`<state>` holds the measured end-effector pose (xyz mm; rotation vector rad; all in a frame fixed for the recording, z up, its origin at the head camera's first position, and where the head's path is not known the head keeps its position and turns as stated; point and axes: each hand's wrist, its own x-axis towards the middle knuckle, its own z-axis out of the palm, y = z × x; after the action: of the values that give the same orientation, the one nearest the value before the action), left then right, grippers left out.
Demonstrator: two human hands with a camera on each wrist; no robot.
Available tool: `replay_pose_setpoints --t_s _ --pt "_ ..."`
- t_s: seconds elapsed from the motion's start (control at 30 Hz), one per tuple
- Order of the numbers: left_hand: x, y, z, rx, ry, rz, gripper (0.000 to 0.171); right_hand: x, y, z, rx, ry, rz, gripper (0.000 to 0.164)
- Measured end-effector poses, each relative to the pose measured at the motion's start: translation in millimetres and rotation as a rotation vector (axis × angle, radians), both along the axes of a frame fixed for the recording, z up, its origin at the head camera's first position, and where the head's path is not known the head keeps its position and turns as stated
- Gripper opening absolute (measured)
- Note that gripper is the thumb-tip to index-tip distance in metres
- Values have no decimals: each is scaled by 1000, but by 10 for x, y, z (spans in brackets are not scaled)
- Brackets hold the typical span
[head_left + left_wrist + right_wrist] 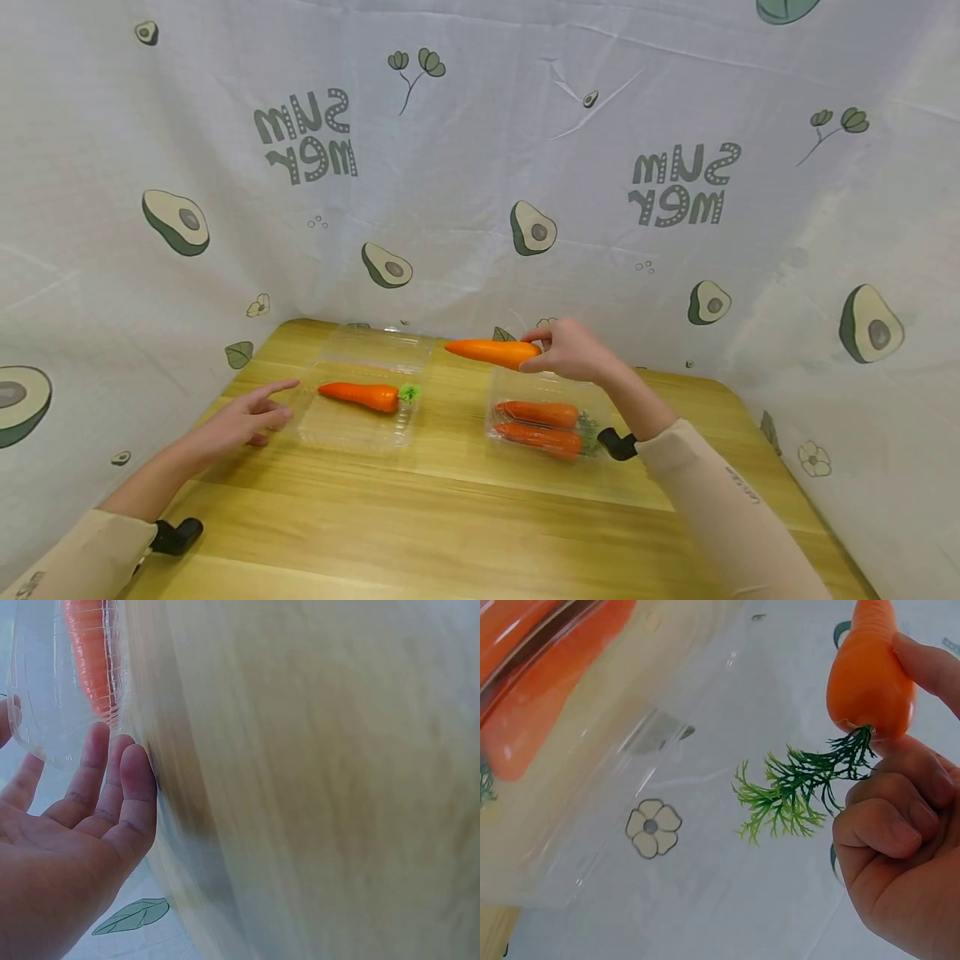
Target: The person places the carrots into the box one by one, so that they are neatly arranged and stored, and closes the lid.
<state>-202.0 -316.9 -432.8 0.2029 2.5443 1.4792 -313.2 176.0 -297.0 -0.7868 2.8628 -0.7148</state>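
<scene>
My right hand (576, 353) pinches an orange carrot (491, 351) near its thick end, holding it up level with its tip to the left. In the right wrist view, its green feathery top (802, 784) hangs below the thumb and fingers. My left hand (246, 418) reaches to the left side of a clear plastic box (352, 435), fingers loosely extended and holding nothing. One carrot (363, 395) lies in that box, its green top to the right. In the left wrist view, the fingertips (137, 769) are right by the box wall.
Another clear plastic box (491, 417) stands on the right of the wooden table (420, 525), below the raised carrot, with two carrots (538, 413) inside. The left box's lid (375, 343) lies folded back. A printed white curtain (465, 150) hangs behind and at both sides.
</scene>
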Motion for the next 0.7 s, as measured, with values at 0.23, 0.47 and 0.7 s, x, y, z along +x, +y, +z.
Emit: replay_pose_setpoints --t_s 0.23,0.47,0.7 --pt "6 7 8 6 1 0 68 48 -197 -27 4 -19 30 43" --pt "17 12 16 -5 0 6 68 97 -405 -62 -6 -47 72 47" --pt "11 18 21 3 -1 3 68 132 -614 -105 3 -52 103 49"
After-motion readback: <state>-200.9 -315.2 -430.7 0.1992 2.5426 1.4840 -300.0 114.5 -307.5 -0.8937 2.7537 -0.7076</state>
